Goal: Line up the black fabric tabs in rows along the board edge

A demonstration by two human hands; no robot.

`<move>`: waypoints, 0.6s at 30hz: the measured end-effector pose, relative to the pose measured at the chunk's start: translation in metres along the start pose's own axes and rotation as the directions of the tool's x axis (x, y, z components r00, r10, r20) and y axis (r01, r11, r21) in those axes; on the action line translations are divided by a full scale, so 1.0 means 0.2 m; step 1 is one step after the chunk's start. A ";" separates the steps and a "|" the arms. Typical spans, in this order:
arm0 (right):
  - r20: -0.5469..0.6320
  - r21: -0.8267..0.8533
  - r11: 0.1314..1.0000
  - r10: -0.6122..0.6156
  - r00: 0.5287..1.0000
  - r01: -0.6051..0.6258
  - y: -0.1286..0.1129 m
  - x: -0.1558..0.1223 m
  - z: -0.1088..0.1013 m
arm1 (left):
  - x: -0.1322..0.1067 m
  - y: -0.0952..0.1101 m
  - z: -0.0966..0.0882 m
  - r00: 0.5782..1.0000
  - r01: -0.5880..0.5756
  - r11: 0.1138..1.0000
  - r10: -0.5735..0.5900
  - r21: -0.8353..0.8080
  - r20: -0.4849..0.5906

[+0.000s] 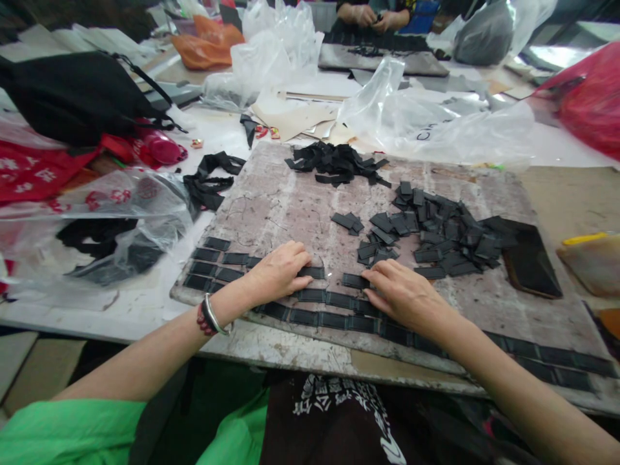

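Note:
My left hand [278, 274] has its thumb and fingers closed at the left end of a small black rectangular piece [312, 272] lying on the worn board [285, 219]. To the right, my right hand [404, 290] pinches the end of another black rectangular piece [354, 281]. A short gap separates these two pieces. Rows of similar black pieces [334, 321] lie edge to edge along the board's near side, partly hidden under both hands and arms. Beyond my right hand is a loose heap of such pieces [450, 232].
A pile of black strips [336, 161] lies at the board's far edge. On the right rests a dark flat phone-like thing [533, 265]. Clear plastic bags [436, 123], a black bag [77, 97] and a red bag [591, 103] surround the board. Another person's hands [371, 18] work opposite.

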State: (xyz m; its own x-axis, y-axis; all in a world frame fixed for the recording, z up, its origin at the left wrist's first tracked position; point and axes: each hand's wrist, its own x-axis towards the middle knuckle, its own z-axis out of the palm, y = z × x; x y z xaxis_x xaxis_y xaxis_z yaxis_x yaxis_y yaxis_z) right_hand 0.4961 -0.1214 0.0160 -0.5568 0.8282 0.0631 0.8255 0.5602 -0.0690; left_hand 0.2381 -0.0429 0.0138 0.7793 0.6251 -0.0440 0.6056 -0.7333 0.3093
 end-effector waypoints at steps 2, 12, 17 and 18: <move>0.008 -0.003 1.000 0.000 1.000 0.000 -0.01 0.02 0.00 | -0.01 -0.01 0.00 1.000 0.014 1.000 -0.014 -0.002 -0.003; -0.020 0.076 0.997 0.027 0.999 -0.026 -0.03 0.05 0.01 | -0.05 -0.04 0.00 0.999 -0.017 1.000 0.016 -0.015 -0.034; -0.168 0.085 0.980 0.194 0.967 -0.182 0.09 -0.03 0.02 | -0.02 0.02 0.00 0.998 -0.031 0.999 0.030 -0.030 -0.053; -0.179 0.092 0.975 0.215 0.960 -0.201 0.12 -0.03 0.02 | 0.01 0.04 0.00 0.998 -0.045 0.998 0.043 -0.035 -0.051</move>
State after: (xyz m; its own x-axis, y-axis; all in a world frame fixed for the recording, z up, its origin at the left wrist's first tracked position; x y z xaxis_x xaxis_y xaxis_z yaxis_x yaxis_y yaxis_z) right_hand 0.5185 -0.1132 0.0094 -0.3403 0.9132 0.2243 0.9086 0.3808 -0.1718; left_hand 0.2445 -0.0481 0.0163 0.7957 0.6055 0.0182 0.5636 -0.7510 0.3440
